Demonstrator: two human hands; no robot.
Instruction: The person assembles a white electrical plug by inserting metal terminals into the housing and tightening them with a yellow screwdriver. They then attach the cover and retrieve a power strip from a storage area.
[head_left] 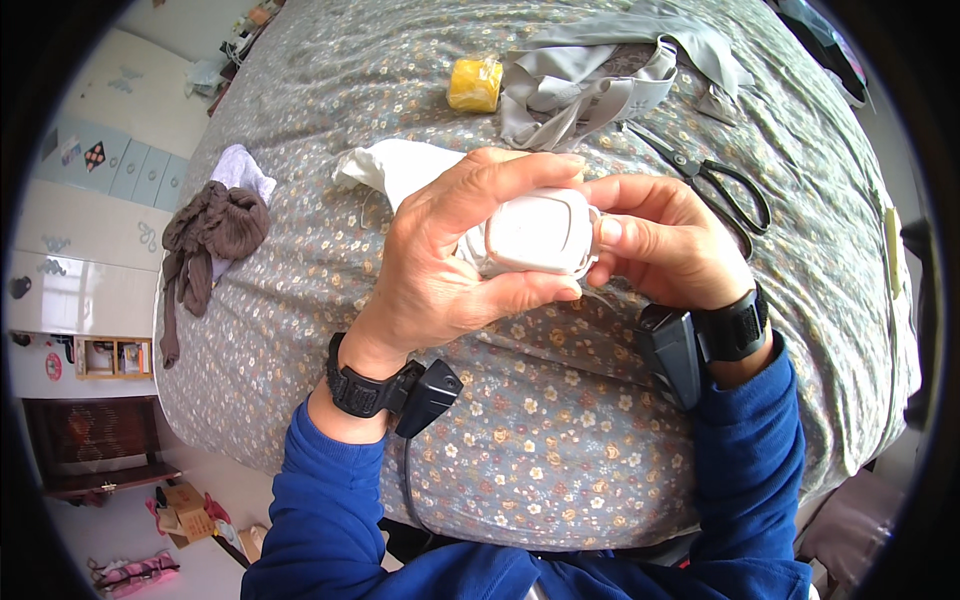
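Observation:
A small white rounded case point(540, 232), smooth and seemingly plastic, is held up over the bed. My left hand point(440, 250) grips it from the left, fingers along its far side and thumb along its near side. At its right end, my right hand point(660, 240) pinches the edge between thumb and fingers. Something thin and pale, like a cord or strip, shows by that thumb; its kind is unclear. Behind my left hand lies a white cloth point(400, 168), partly hidden.
Black-handled scissors point(710, 180) lie right of my right hand. Farther off are a yellow roll point(474, 85) and crumpled grey fabric point(600, 80). A brown bundled cloth point(215, 230) rests at the left edge of the flowered bedspread point(540, 440).

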